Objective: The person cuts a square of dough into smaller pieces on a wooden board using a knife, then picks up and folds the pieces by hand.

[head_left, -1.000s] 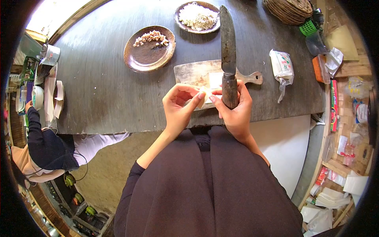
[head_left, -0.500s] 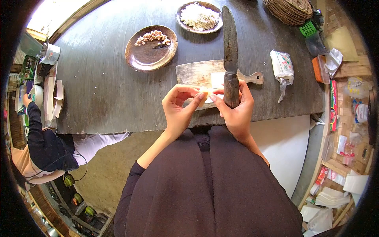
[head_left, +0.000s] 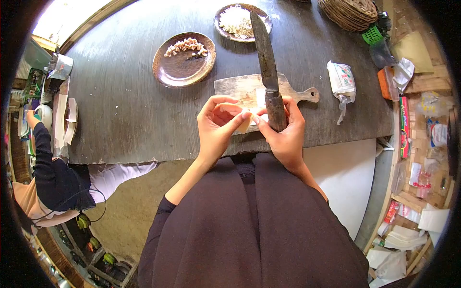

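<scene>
Dark table (head_left: pixel 115 105) spans the work area. Left grip (head_left: pixel 216 126): thumb and fingertips pinch a thin pale piece (head_left: pixel 245 127) above the near side of the cutting board (head_left: pixel 230 86). Right grip (head_left: pixel 288 130): wrapped around the knife (head_left: pixel 270 79) by its handle, blade pointing away from the body, thumb tip at or just beside the piece. Farther out: brown plate (head_left: pixel 180 74) with diced bits (head_left: pixel 187 45); second plate (head_left: pixel 222 31) with white shreds (head_left: pixel 236 21). Step in hand, apparently: fingertip handling, not cutting. Next move calls for a steady pinch, blade clear of fingers.

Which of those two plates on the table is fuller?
The far plate, heaped with white shreds. The nearer plate is mostly bare, with pinkish bits only toward its far side.
</scene>
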### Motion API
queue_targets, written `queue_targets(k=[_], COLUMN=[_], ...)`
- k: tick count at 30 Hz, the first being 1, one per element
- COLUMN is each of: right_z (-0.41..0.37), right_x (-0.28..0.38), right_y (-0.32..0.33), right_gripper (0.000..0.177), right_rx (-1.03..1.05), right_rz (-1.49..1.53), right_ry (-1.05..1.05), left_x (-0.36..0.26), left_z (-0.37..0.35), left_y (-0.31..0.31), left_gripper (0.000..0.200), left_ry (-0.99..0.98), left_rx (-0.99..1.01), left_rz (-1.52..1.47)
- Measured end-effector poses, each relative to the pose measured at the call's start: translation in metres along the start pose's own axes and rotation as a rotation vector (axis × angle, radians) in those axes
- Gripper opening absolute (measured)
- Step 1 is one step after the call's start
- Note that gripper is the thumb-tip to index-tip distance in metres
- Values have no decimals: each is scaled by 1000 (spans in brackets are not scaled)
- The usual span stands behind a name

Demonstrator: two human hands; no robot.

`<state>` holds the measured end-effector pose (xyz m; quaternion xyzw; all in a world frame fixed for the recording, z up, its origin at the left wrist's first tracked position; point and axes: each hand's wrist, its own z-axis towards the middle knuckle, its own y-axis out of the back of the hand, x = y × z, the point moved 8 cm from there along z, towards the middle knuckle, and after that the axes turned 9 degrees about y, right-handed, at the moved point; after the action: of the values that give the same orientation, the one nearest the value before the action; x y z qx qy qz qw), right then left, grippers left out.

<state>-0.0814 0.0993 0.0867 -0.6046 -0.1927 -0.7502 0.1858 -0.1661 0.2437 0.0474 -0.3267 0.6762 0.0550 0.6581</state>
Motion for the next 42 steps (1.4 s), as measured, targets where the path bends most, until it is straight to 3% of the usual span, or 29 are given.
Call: queue_targets(k=[18,26,29,42], right_z=[-8,-14,-19,-20], right_x=[-1,-6,-9,-14], right_y=[11,6,2,3], right_gripper=[35,35,35,32], right_rx=[-164,-129,-139,-151], right_rz=[96,85,158,197], right_ry=[-13,-8,-42,-65], left_x=[10,2,0,6], left_z=[-5,-6,-7,-5], left_y=[-2,11,5,18], left_gripper=[36,34,35,34], left_ry=[150,35,67,93], left_rx=[105,-33,28,-29], left_rz=[-12,-66,-94,-95])
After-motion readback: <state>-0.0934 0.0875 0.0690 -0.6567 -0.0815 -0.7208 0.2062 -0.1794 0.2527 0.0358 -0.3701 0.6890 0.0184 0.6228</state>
